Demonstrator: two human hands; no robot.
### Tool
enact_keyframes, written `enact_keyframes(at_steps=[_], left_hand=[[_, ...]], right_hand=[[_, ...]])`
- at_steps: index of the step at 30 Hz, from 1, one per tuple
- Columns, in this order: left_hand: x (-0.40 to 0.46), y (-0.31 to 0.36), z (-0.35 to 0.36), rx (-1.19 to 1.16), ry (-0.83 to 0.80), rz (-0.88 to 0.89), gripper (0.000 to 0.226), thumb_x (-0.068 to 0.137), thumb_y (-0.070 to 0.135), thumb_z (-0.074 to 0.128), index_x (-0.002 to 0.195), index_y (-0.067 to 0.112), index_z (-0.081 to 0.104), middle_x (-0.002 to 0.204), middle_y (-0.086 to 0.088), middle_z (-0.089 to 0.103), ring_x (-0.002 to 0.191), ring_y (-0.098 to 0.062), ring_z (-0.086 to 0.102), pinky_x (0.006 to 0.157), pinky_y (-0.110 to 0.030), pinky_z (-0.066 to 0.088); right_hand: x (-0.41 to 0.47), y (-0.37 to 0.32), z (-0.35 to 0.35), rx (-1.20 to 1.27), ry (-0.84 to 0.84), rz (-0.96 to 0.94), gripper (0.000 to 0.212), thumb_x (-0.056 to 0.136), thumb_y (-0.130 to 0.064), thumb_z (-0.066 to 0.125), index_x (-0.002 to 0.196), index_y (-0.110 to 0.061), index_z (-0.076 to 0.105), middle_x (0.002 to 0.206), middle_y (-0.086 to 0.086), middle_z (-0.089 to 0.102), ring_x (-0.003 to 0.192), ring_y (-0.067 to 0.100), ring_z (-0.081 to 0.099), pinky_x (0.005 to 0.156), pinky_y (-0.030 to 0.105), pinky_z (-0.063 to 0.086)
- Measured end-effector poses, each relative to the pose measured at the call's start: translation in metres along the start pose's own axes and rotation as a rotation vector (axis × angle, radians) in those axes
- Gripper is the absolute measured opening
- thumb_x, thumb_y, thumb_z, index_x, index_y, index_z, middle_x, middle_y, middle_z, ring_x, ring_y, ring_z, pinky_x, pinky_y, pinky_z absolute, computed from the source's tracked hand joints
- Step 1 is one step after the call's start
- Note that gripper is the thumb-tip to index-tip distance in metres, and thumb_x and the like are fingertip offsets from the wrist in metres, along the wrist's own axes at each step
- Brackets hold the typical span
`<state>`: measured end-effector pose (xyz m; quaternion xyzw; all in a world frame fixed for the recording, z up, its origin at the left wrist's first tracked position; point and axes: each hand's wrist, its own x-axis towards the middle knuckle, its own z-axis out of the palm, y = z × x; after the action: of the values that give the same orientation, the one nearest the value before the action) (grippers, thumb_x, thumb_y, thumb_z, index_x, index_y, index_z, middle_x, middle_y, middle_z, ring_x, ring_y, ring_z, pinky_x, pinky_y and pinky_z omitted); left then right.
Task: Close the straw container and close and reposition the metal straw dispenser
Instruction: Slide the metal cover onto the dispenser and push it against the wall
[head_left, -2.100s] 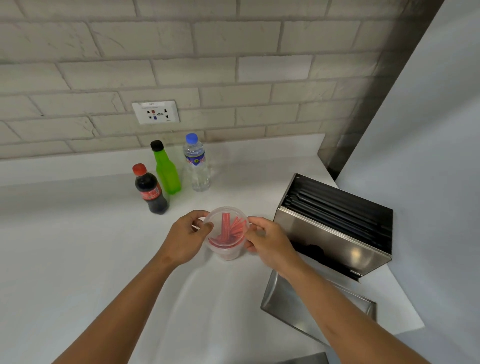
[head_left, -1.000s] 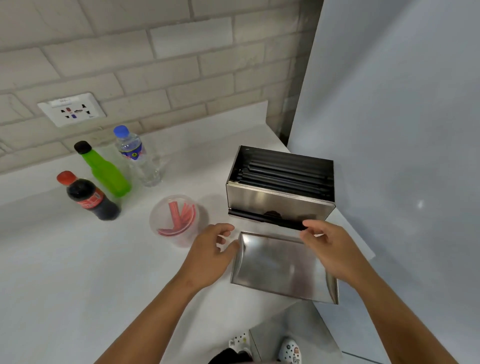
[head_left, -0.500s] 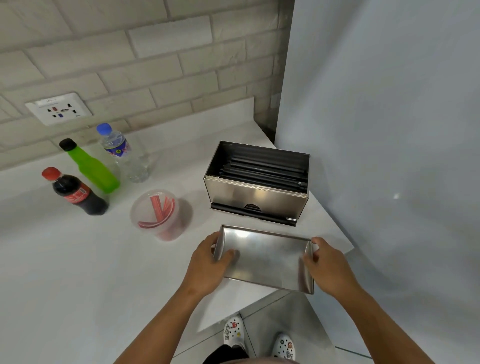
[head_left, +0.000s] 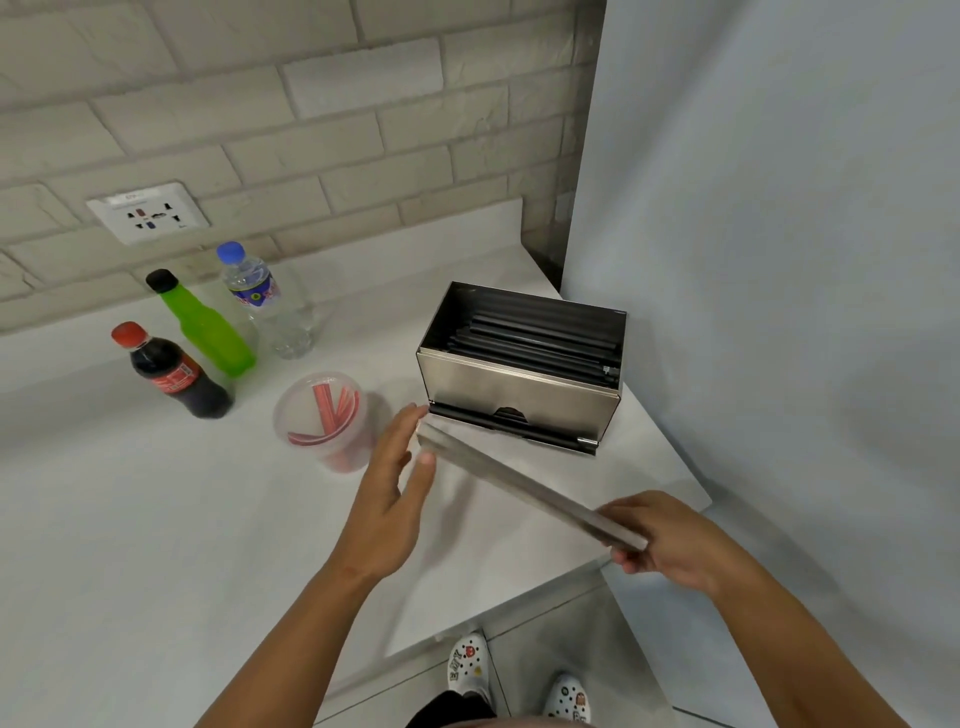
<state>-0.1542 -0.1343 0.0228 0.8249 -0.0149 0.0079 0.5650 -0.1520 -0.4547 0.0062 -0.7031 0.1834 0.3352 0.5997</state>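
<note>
The metal straw dispenser (head_left: 519, 387) stands open-topped near the counter's right corner, black straws lying inside. Its flat metal lid (head_left: 524, 488) is held edge-on in the air in front of it, tilted down to the right. My left hand (head_left: 395, 483) grips the lid's upper left end. My right hand (head_left: 670, 540) holds the lower right end. The clear plastic straw container (head_left: 324, 421) with red straws stands to the left of my left hand, its translucent lid on top.
A cola bottle (head_left: 174, 376), a green bottle (head_left: 208, 327) and a water bottle (head_left: 265, 304) stand behind the container. A wall socket (head_left: 148, 212) sits on the brick wall. A grey wall rises just right of the dispenser. The counter edge (head_left: 519, 600) runs below my hands.
My hands left the plastic container, took the metal lid off the counter by its two ends, lifted it and turned it from flat to edge-on.
</note>
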Motion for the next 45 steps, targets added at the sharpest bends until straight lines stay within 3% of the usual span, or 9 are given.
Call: enact_keyframes(at_steps=[4,9,14,18,23,27,32,37,45], left_hand=[[0.018,0.011,-0.001,0.003,0.017,0.136,0.054,0.101,0.040,0.059,0.150,0.022,0.047,0.143,0.013,0.058,0.137,-0.022,0.054,0.114,-0.037,0.044],[0.042,0.030,-0.010,-0.109,0.122,0.175,0.053,0.098,0.031,0.064,0.144,0.010,0.050,0.135,-0.008,0.064,0.126,-0.021,0.063,0.109,-0.036,0.051],[0.065,0.046,-0.014,-0.083,0.190,0.094,0.040,0.103,0.020,0.066,0.141,0.021,0.054,0.132,0.003,0.069,0.121,-0.013,0.067,0.105,-0.032,0.054],[0.091,0.055,-0.020,0.065,0.281,0.032,0.045,0.099,0.045,0.067,0.139,0.025,0.058,0.123,0.008,0.069,0.109,-0.010,0.066,0.088,-0.018,0.050],[0.123,0.068,-0.023,0.214,0.161,-0.052,0.051,0.096,0.065,0.059,0.133,0.030,0.061,0.100,0.022,0.063,0.092,-0.001,0.064,0.070,-0.012,0.041],[0.147,0.078,-0.023,0.320,0.110,-0.048,0.048,0.097,0.065,0.055,0.118,0.025,0.070,0.097,0.013,0.069,0.085,-0.008,0.067,0.065,-0.015,0.043],[0.173,0.079,-0.020,0.390,0.029,-0.085,0.051,0.093,0.064,0.060,0.084,0.014,0.071,0.092,-0.006,0.072,0.077,-0.013,0.066,0.059,-0.023,0.043],[0.201,0.077,-0.015,0.600,-0.018,-0.106,0.061,0.094,0.069,0.054,0.069,0.014,0.064,0.079,-0.004,0.068,0.066,-0.015,0.063,0.052,-0.026,0.039],[0.229,0.073,-0.006,0.862,-0.170,-0.094,0.070,0.095,0.074,0.044,0.067,0.013,0.064,0.067,-0.004,0.064,0.062,-0.016,0.060,0.051,-0.028,0.040]], right_hand=[[-0.010,-0.009,-0.001,0.054,-0.108,0.000,0.031,0.100,-0.006,0.062,0.076,-0.004,0.082,0.075,0.017,0.072,0.061,0.025,0.069,0.066,0.039,0.062],[-0.016,-0.023,-0.004,0.131,0.013,-0.045,0.027,0.107,-0.011,0.048,0.127,-0.009,0.067,0.119,0.017,0.074,0.103,0.034,0.075,0.098,0.054,0.056],[-0.028,-0.049,0.003,0.293,0.104,-0.289,0.044,0.112,-0.033,0.036,0.150,-0.018,0.050,0.127,0.007,0.075,0.120,0.024,0.069,0.110,0.049,0.047],[-0.043,-0.074,0.004,0.341,0.062,-0.548,0.056,0.097,-0.061,0.049,0.129,-0.021,0.070,0.122,0.015,0.075,0.113,0.029,0.072,0.100,0.046,0.052],[-0.042,-0.097,0.004,0.157,0.233,-0.786,0.034,0.103,-0.002,0.054,0.124,-0.022,0.071,0.098,-0.004,0.080,0.091,0.010,0.074,0.077,0.025,0.060],[-0.028,-0.121,-0.003,0.205,0.458,-0.715,0.036,0.099,-0.009,0.065,0.131,-0.025,0.060,0.082,-0.005,0.078,0.079,0.009,0.072,0.075,0.029,0.062],[-0.002,-0.148,-0.014,0.147,0.599,-0.653,0.008,0.094,-0.027,0.069,0.098,-0.031,0.076,0.097,0.010,0.077,0.077,0.018,0.071,0.086,0.048,0.060],[0.028,-0.156,-0.019,0.034,0.624,-0.597,0.013,0.092,-0.041,0.067,0.086,-0.036,0.077,0.092,-0.005,0.077,0.083,0.001,0.070,0.076,0.023,0.054],[0.049,-0.148,-0.021,-0.042,0.617,-0.505,0.040,0.089,-0.045,0.061,0.083,-0.007,0.068,0.077,0.012,0.067,0.072,0.020,0.060,0.069,0.035,0.045]])
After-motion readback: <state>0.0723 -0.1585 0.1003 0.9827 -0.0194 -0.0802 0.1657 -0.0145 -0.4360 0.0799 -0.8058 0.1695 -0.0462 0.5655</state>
